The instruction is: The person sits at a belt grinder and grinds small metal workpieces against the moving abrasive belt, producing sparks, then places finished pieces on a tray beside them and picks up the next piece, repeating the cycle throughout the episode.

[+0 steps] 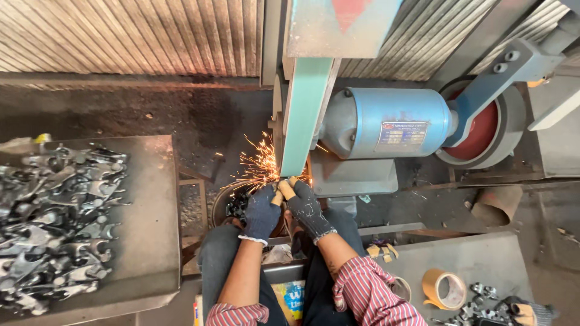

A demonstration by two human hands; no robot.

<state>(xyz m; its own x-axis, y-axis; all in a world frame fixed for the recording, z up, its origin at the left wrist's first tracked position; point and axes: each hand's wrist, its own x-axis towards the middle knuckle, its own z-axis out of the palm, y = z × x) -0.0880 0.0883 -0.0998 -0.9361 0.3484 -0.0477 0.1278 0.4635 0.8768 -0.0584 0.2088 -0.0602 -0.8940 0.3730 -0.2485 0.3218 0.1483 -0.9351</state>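
belt [305, 115]: centre | motor [386, 124]: right of belt | metal parts [54, 223]: on table [151, 205], far left of belt | tape roll [444, 288]: right, nearer than belt

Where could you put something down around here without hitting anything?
The left table has a bare strip along its right edge, beside the heap of metal parts. The right table is bare at its back, behind the tape roll. It is crowded at the belt, where both gloved hands, left hand and right hand, press in amid sparks.

a metal workshop: belt grinder [305, 115] throwing sparks [258, 164], blue motor [386, 124], heaped steel parts [54, 226].
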